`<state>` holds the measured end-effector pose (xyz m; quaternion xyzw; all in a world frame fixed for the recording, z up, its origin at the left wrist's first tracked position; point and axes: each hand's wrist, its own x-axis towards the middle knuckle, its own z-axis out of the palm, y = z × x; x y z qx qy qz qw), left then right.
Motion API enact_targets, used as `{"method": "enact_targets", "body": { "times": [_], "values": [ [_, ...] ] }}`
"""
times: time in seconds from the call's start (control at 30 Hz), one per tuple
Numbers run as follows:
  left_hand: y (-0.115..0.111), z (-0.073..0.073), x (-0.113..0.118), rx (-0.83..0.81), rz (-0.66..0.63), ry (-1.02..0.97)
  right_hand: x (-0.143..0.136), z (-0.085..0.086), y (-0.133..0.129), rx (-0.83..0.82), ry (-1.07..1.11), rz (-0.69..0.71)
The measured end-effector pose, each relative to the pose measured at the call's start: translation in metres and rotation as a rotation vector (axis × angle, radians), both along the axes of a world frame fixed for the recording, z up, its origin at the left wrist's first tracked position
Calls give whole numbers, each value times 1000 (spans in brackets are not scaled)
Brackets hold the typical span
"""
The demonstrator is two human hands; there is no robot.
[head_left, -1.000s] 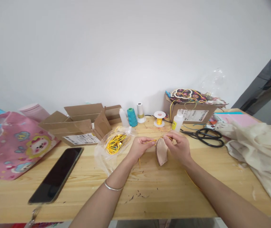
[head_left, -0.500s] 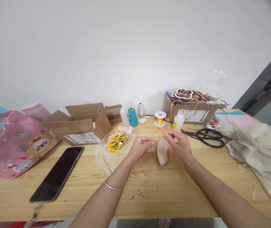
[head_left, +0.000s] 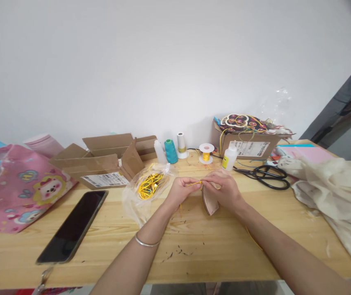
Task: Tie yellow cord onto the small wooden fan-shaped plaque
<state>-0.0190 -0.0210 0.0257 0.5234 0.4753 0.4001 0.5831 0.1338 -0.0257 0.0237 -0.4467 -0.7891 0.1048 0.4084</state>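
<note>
Between my two hands runs a yellow cord, pinched close to the top of a curved beige leather-like piece. My left hand is closed on the cord, and a loose end dangles below it. My right hand pinches the cord too, its fingertips close to the left ones. The beige piece hangs under the fingers with its dark layered edge toward the left; the right hand covers its upper right part. More of the cord trails beneath my right forearm.
Behind my hands stand a teal thread cone, a spool of yellow cord and a glue-like bottle. Black scissors lie right, beside cream cloth. Left are a bag of yellow cord, an open carton and a phone.
My right hand has moved left along the cord to meet my left fingertips, covering more of the beige piece. My left hand stays nearly where it was.
</note>
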Motion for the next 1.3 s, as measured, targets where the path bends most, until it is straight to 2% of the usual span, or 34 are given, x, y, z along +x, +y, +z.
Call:
{"method": "enact_targets", "body": {
  "times": [0.23, 0.43, 0.67, 1.0, 1.3],
  "values": [
    [1, -2, 2, 46, 36, 18, 1, -1, 1, 5, -3, -96],
    [0, 0, 1, 11, 43, 6, 3, 1, 1, 101, -4, -2],
    [-1, -2, -2, 20, -20, -81, -1, 1, 0, 33, 64, -41],
    [1, 0, -1, 6, 24, 26, -2, 4, -3, 45, 83, 17],
    [0, 0, 1, 54, 26, 26, -1, -1, -2, 48, 159, -98]
  ]
}}
